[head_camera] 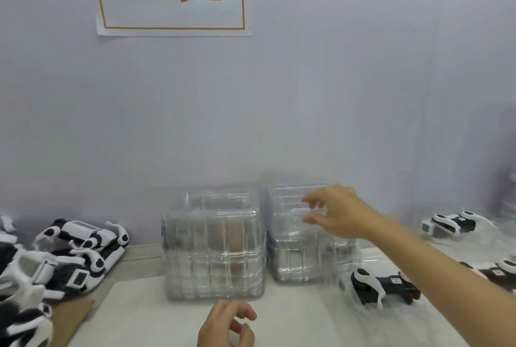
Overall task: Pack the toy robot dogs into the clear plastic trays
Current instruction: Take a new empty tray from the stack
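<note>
Two tall stacks of clear plastic trays [213, 246] standing side by side at the back of the desk [156, 316], touching the wall; toy robot dogs [83, 251] heaped at the left, one more dog [382, 286] lying just right of the stacks, others at the far right. Right hand [339, 214] up at the top of the right stack [296, 235], thumb and finger apart, not yet pinching; left hand [226, 324] low, loosely curled, holding nothing. Probably thin, light, bendy, slippery trays, likely stuck together; best pinched softly at the top rim; dogs hard, with thin legs, best held by the body.
</note>
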Available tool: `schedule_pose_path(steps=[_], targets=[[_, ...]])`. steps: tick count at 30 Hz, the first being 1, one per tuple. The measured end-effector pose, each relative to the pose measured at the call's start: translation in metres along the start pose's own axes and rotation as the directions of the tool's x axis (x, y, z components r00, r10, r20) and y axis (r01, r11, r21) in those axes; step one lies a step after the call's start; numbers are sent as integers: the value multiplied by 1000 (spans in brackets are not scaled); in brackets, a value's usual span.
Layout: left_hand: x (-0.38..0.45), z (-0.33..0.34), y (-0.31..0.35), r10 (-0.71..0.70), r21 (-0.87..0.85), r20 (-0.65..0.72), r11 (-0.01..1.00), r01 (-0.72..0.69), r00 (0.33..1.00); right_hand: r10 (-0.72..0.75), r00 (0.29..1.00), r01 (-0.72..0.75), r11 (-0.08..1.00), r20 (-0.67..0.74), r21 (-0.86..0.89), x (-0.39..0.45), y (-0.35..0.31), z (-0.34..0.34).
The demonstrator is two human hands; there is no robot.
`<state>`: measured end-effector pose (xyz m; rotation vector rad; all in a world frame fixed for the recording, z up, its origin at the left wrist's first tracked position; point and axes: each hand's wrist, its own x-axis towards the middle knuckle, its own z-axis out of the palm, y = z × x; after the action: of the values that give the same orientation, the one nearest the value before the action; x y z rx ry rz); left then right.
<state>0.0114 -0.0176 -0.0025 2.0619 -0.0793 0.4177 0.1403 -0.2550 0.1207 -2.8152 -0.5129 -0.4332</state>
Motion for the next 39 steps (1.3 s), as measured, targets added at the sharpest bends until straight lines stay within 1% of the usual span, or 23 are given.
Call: schedule_pose_path(steps=[1,3,6,9,12,14,16,18,20,22,25,26,27,29,32,35,37,39], targets=[[-1,-1,2,11,4,-6,1000,-11,1000,7,1000,-7,1000,-20,-10,2,-5,3],[-1,-2,5,14,-10,-1,1000,-14,1000,38,995,-33,998,-91,58,5,-13,1],[-2,-3,1,-41,-56,15,998,42,999,124,982,-103,984,-141,148,11,-15,-12],[-4,-4,1,-73,-81,24,994,75,997,157,957,-98,966,-245,237,14,-17,-29],[-5,-6,1,-87,-87,38,992,90,996,168,911,-6,919,-376,395,10,-30,-48],[-5,-8,4,-101,-85,27,991,103,995,158,876,81,883,-455,463,0,-47,-59],[-5,-11,6,-102,-113,-7,988,101,995,140,843,174,843,-520,509,-14,-66,-66],[-4,-17,10,-110,-186,-56,978,98,992,148,815,245,789,-560,564,-31,-84,-68],[-3,-24,13,-112,-287,-92,954,81,989,163,811,270,747,-562,607,-45,-98,-64],[-2,-31,19,-118,-403,-101,913,68,988,172,831,255,727,-528,637,-56,-111,-55],[-2,-40,34,-77,-609,-56,792,27,995,178,860,224,710,-478,667,-67,-125,-37],[-2,-43,40,-45,-637,-31,770,15,998,176,864,225,705,-472,673,-70,-127,-32],[-2,-45,44,-10,-650,-12,760,-1,1000,168,866,230,701,-470,675,-72,-130,-27],[0,-49,55,30,-637,-32,770,-44,999,146,870,248,696,-471,674,-76,-133,-24],[2,-52,65,19,-636,-116,767,-89,993,141,869,276,658,-475,701,-76,-136,-24],[3,-56,69,31,-667,-140,736,-117,990,96,873,320,626,-477,711,-77,-141,-28],[5,-60,72,36,-690,-159,711,-137,987,81,862,355,608,-500,710,-78,-142,-31],[10,-62,75,21,-698,-182,701,-144,983,108,833,390,581,-543,714,-79,-140,-36]])
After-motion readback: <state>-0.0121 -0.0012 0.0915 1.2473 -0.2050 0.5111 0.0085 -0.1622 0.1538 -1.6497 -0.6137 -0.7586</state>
